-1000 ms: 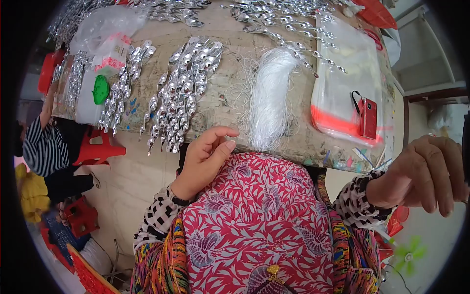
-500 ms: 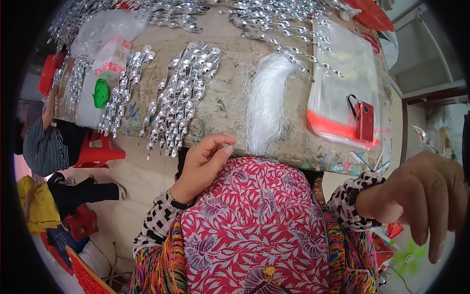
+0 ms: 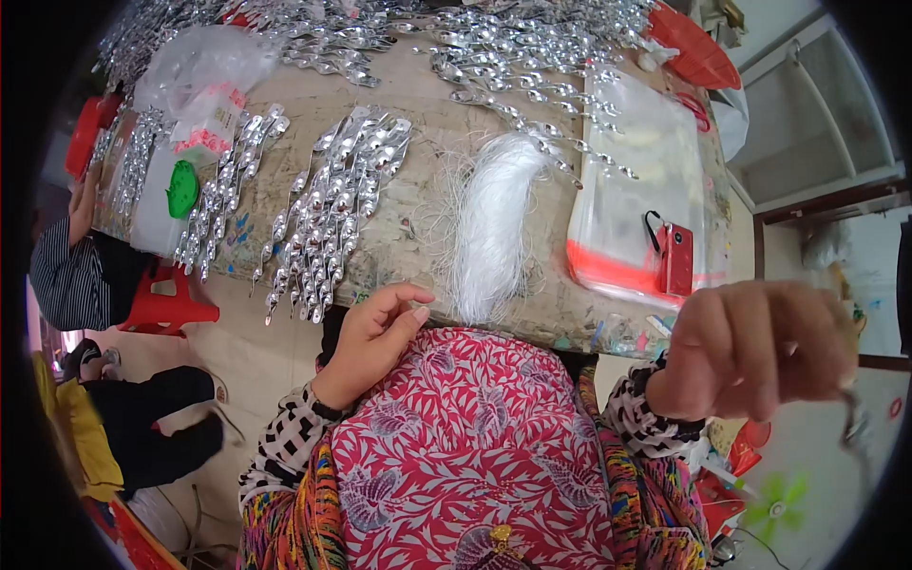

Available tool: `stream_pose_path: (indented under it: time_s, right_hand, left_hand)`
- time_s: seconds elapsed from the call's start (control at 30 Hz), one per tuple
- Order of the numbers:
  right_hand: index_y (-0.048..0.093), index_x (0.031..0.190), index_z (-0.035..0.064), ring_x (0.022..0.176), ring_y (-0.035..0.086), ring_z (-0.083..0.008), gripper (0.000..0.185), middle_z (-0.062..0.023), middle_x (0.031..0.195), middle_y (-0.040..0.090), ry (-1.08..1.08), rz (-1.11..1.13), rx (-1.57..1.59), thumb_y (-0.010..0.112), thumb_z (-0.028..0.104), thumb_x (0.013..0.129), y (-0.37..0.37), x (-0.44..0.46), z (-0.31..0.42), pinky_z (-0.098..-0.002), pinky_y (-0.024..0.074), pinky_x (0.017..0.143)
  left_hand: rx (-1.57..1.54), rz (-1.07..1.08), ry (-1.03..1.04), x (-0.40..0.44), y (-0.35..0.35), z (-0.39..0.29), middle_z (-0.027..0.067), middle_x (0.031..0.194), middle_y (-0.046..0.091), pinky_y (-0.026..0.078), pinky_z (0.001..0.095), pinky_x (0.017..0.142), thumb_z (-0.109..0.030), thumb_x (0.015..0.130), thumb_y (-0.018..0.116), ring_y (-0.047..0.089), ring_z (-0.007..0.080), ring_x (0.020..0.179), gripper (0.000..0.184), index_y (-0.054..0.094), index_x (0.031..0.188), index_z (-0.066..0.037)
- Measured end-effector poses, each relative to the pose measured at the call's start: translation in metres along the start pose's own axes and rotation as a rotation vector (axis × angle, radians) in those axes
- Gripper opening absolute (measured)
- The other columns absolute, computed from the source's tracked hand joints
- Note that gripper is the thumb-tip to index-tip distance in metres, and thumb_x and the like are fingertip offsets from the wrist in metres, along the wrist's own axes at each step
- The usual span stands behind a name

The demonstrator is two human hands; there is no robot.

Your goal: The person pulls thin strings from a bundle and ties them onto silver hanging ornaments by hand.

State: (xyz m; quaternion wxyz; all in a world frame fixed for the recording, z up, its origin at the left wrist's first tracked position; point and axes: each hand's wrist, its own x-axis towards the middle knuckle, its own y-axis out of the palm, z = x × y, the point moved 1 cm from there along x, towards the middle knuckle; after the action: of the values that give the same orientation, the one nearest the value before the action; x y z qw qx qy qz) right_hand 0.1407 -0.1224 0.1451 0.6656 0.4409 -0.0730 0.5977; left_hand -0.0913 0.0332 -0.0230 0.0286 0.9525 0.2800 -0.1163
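My left hand is at the table's front edge, its thumb and index fingertip nearly together in a pinch. Anything between them is too fine to make out. Out at the far right my right hand is raised, blurred and curled. A silver twisted strip hangs from its fingertips, also blurred. On the table between my hands is a bundle of white thread, with loose strands spreading to its left. A bunch of silver twisted strips lies beyond my left hand.
Clear plastic bags with an orange band lie on the right, a red phone-like device on them. More silver strips cover the table's far side. A green piece lies left. Another person's striped sleeve shows at the far left.
My right hand has turned and shifted left and slightly up; the silver strip now hangs below its fingers. My left hand keeps its pinch. The view has shifted slightly.
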Motion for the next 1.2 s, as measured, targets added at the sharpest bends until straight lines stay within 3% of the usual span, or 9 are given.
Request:
stream_pose_path:
  time_s: [0.13,0.3,0.4,0.7,0.77,0.9,1.07,1.1,1.2]
  right_hand:
    - [0.06,0.087,0.013,0.059,0.066,-0.0126,0.008,0.0051,0.102,0.068,-0.036,0.194,0.076,0.06,0.02,0.089,0.005,0.003,0.0,-0.0217,0.0401,0.049]
    - [0.061,0.088,0.0066,0.059,0.067,-0.0151,0.009,0.0004,0.096,0.07,-0.151,0.052,0.222,0.063,0.014,0.084,0.031,0.001,0.004,-0.0232,0.0406,0.047]
    - [0.063,0.086,0.0055,0.057,0.067,-0.0164,0.007,-0.0008,0.095,0.07,0.071,-0.001,0.117,0.063,0.012,0.082,0.029,-0.005,0.022,-0.0239,0.0395,0.045]
    - [0.071,0.082,0.0028,0.054,0.066,-0.0149,0.008,0.0001,0.1,0.07,-0.446,0.035,0.313,0.067,0.009,0.08,0.051,0.006,-0.016,-0.0237,0.0437,0.047]
    - [0.072,0.081,0.0058,0.052,0.065,-0.0135,0.006,0.0029,0.1,0.07,-0.41,-0.065,0.093,0.069,0.011,0.08,0.051,0.0,-0.011,-0.0228,0.043,0.046]
    - [0.072,0.079,0.008,0.053,0.065,-0.0124,0.005,0.0056,0.101,0.07,-0.424,-0.063,0.01,0.07,0.013,0.08,0.051,-0.007,-0.003,-0.0215,0.0425,0.047]
    - [0.067,0.112,0.0349,0.069,0.063,-0.0052,0.026,0.0135,0.092,0.069,-0.276,0.101,-0.284,0.065,0.034,0.086,0.046,-0.012,0.011,-0.0227,0.0302,0.059]
    - [0.067,0.112,0.0349,0.069,0.063,-0.0052,0.026,0.0135,0.092,0.069,-0.276,0.102,-0.282,0.065,0.034,0.086,0.043,-0.013,0.011,-0.0227,0.0302,0.059]
    - [0.063,0.106,0.0188,0.066,0.061,-0.0103,0.021,0.0035,0.091,0.066,-0.131,-0.048,-0.539,0.059,0.029,0.088,0.023,-0.02,-0.004,-0.0262,0.039,0.062]
  left_hand:
    - [0.004,0.006,0.0,0.0,0.0,-0.002,-0.0045,0.079,0.052,0.037,0.0177,0.061,-0.007,0.093,0.053,0.045,0.0022,0.068,0.019,0.057,0.111,-0.003]
    - [0.007,0.009,0.003,0.001,0.001,0.001,-0.0046,0.079,0.052,0.037,0.0178,0.061,-0.006,0.093,0.053,0.045,0.0021,0.067,0.019,0.056,0.111,-0.003]
    - [-0.037,0.001,-0.008,0.001,0.002,0.004,-0.0045,0.079,0.053,0.038,0.0178,0.061,-0.006,0.093,0.053,0.045,0.0019,0.067,0.019,0.057,0.111,-0.002]
    - [-0.003,-0.004,0.017,0.001,0.005,0.002,-0.0057,0.072,0.048,0.035,0.0174,0.057,-0.009,0.092,0.056,0.043,0.0014,0.064,0.018,0.058,0.109,-0.003]
    - [0.011,0.009,0.019,0.003,0.005,0.005,-0.0056,0.073,0.048,0.036,0.0176,0.057,-0.009,0.092,0.056,0.043,0.0015,0.064,0.019,0.058,0.11,-0.003]
    - [0.005,0.039,-0.036,0.0,0.004,-0.001,-0.004,0.078,0.052,0.04,0.0187,0.062,-0.007,0.093,0.054,0.048,0.0032,0.068,0.018,0.057,0.11,-0.003]
    - [0.0,0.044,-0.038,0.003,0.006,0.0,-0.0042,0.079,0.054,0.039,0.0186,0.062,-0.007,0.093,0.054,0.046,0.0029,0.068,0.018,0.058,0.11,-0.003]
    - [0.0,0.043,-0.038,0.003,0.006,0.0,-0.0042,0.079,0.054,0.039,0.0186,0.062,-0.007,0.093,0.054,0.046,0.0029,0.068,0.018,0.058,0.11,-0.003]
    - [0.017,0.026,-0.048,0.001,0.003,-0.007,-0.0043,0.08,0.054,0.039,0.019,0.062,-0.007,0.092,0.054,0.046,0.0032,0.069,0.017,0.058,0.109,-0.002]
